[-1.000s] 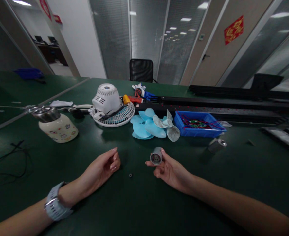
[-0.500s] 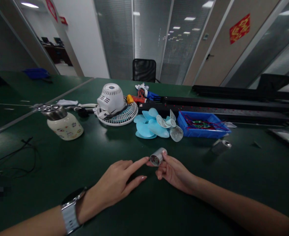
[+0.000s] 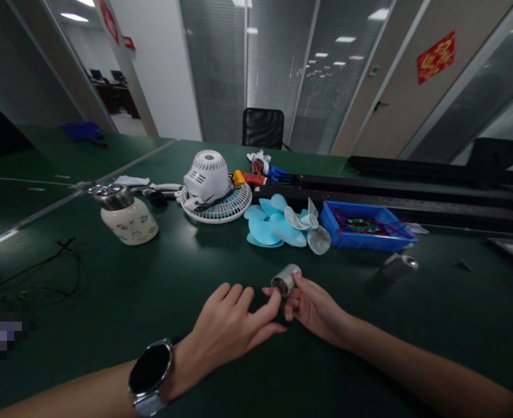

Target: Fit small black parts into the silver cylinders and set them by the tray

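Observation:
My right hand [image 3: 315, 305] grips a small silver metal cylinder [image 3: 288, 277] between thumb and fingers, above the green table. The cylinder is tilted, with its open end facing left and toward me; details inside are too small to make out. My left hand [image 3: 234, 325] wears a watch and holds nothing. Its index finger is bent, with the tip at the lower rim of the open end, while the thumb is stretched out below. Whether the fingertip goes inside the cylinder I cannot tell.
Beyond the hands lie light-blue fan blades [image 3: 271, 223], a white fan [image 3: 208, 183] and a blue bin [image 3: 369, 229] with wires. A second silver cylinder [image 3: 400, 266] stands right. At left are a cream bottle [image 3: 129, 220] and a black cable [image 3: 42, 261].
My left hand has moved right and turned, and its index finger has gone from straight to bent at the cylinder's open end. My right hand still holds the cylinder. The view has shifted slightly.

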Demonstrator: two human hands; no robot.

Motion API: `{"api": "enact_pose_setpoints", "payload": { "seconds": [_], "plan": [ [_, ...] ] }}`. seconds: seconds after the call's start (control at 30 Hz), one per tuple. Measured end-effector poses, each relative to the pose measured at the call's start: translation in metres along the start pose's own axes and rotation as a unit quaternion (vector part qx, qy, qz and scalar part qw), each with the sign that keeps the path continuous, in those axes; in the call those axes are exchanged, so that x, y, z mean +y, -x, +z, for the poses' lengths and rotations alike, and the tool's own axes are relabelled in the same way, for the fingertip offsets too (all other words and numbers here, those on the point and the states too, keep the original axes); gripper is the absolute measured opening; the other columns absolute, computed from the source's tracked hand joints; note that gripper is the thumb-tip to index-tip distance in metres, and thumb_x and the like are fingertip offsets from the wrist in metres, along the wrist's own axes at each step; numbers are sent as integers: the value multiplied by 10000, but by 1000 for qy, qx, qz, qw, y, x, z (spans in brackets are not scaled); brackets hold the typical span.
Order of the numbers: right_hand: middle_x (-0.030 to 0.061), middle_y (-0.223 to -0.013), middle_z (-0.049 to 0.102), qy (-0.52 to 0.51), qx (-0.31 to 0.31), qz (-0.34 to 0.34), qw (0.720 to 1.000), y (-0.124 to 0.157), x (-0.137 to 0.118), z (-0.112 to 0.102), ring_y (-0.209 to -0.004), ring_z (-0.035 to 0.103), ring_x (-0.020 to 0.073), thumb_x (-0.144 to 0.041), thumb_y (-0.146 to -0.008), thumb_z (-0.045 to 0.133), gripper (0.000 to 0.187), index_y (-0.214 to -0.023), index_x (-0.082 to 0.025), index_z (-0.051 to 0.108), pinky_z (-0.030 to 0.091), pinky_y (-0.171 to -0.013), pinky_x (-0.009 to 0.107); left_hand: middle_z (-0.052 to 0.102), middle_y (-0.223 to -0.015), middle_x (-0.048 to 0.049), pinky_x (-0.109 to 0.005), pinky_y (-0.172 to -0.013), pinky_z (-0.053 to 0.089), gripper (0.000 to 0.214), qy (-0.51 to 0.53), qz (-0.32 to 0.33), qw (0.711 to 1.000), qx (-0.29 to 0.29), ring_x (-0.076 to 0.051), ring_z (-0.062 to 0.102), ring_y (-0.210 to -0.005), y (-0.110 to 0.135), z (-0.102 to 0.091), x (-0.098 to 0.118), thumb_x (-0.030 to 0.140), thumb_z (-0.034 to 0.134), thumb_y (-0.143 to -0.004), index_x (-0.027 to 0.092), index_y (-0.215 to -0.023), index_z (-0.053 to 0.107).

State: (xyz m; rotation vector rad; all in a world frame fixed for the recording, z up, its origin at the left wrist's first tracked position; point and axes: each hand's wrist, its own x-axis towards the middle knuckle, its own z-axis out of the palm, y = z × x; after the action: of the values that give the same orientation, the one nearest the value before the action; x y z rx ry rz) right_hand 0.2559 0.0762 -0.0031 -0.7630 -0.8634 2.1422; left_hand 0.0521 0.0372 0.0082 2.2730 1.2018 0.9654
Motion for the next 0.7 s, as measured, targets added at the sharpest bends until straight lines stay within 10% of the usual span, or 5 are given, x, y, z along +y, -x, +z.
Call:
{"api": "enact_pose_setpoints", "payload": {
  "seconds": [0.7],
  "plan": [
    [112, -989, 744, 6, -22, -5, 1000, -1, 0, 1, -560, 662, 93, -456, -878, 611, 349, -1002, -130, 630, 514, -585, 212, 618, -711, -56, -314, -569, 259, 340, -382, 159, 910, 8, -202, 500, -596, -1, 2, 4, 464, 535, -930, 242, -1176, 609]
  ]
}}
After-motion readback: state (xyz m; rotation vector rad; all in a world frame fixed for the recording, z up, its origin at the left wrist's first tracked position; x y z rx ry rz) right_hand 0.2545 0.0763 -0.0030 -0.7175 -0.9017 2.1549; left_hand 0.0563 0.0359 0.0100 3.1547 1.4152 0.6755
